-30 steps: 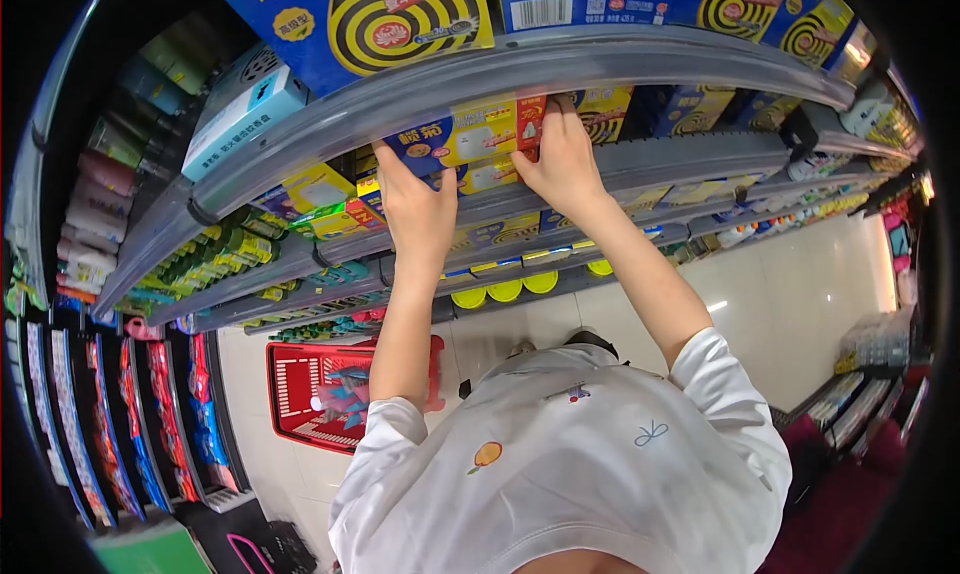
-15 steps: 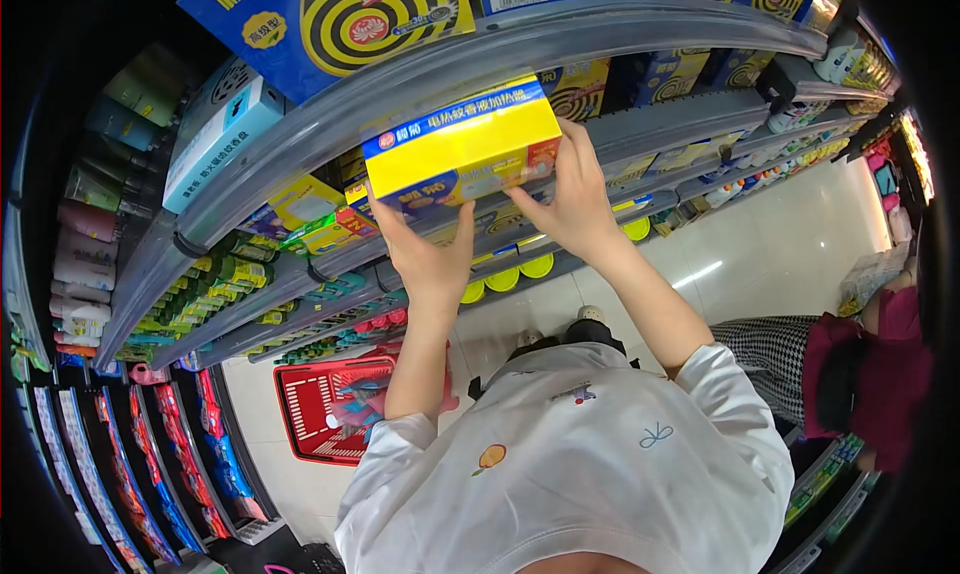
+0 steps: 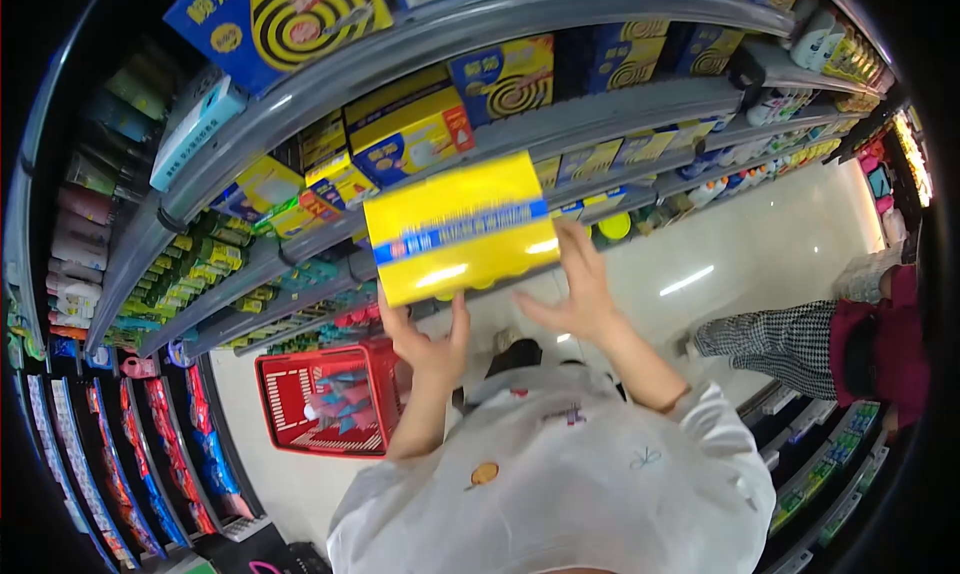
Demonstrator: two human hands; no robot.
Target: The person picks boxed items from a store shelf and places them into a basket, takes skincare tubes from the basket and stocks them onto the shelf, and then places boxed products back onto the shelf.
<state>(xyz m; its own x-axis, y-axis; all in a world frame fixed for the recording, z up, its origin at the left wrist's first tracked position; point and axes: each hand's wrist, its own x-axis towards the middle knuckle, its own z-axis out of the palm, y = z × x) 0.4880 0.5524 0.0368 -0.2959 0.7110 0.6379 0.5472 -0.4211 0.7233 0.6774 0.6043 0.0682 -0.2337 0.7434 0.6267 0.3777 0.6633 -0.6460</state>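
Observation:
A yellow box with a blue stripe [image 3: 450, 199] is held between my two hands in front of the shelves, its broad yellow side facing up toward me. At its lower left corner my left hand [image 3: 430, 344] grips it, the thumb standing up near the front edge. My right hand [image 3: 580, 289] holds the right end, with the fingers partly hidden behind the box and the thumb below. Just beyond is a similar blue and yellow box [image 3: 410, 139] on the shelf. Mosquito coil boxes [image 3: 503, 79] stand beside that one.
Curved shelf edges [image 3: 500, 4] run across above the box. A red shopping basket [image 3: 385, 389] with pink and blue packages sits on the floor at the left. Bottles [image 3: 200, 259] fill the lower left shelves. Another person [image 3: 840, 349] is at the right.
The box has come down and toward me, away from the shelf, and has tilted so its broad yellow side shows. Both hands have moved with it. The view has shifted slightly.

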